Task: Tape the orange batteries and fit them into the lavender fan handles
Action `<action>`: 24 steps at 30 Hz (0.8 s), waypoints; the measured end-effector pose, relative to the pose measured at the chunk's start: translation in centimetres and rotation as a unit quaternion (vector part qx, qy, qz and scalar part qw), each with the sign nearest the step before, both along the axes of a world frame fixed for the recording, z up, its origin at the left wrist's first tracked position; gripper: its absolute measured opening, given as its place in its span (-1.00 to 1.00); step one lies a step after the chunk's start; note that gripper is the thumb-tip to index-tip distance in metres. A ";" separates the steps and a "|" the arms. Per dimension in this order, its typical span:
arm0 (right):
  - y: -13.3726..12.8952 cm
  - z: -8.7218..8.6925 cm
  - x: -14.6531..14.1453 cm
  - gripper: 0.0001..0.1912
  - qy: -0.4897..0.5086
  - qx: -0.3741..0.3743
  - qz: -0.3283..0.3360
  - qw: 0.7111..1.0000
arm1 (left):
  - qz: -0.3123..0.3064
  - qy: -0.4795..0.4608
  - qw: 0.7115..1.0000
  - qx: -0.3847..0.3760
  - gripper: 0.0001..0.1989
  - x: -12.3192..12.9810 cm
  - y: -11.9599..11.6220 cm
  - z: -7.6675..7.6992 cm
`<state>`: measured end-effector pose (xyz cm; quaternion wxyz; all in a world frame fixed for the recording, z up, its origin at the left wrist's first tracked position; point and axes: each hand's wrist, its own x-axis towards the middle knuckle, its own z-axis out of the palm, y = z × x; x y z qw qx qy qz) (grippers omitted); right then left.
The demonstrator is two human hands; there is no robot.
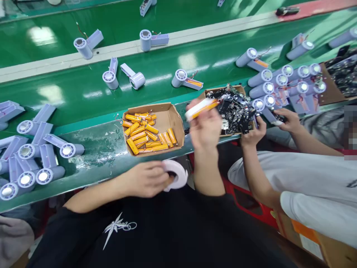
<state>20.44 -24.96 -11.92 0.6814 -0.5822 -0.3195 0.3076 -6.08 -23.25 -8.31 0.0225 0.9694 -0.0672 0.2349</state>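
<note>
My left hand has its fingers closed on a roll of white tape near the bench's front edge. Raised to the right of the battery box is my right hand, blurred, gripping an orange battery with a white strip along its top. Between and beyond my hands, an open cardboard box holds several orange cylindrical batteries with thin wires.
Several lilac fan housings lie at left; others stand along the green belt. A box of black circuit boards sits right. Beside it, another person's hands hold a housing.
</note>
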 end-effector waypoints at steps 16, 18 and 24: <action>-5.0 -1.3 -7.3 -0.44 -0.303 -0.041 0.205 0.930 | 0.272 -0.168 0.934 -0.160 -0.81 0.4 2.0 -2.0; -4.7 -1.1 -7.0 -0.47 -0.349 -0.020 0.203 0.915 | 0.272 -0.183 0.927 -0.180 -0.88 0.8 2.3 -2.3; -4.7 -1.5 -6.3 -0.55 -0.419 0.009 0.210 0.883 | 0.265 -0.133 0.929 -0.222 -0.84 0.4 2.6 -2.9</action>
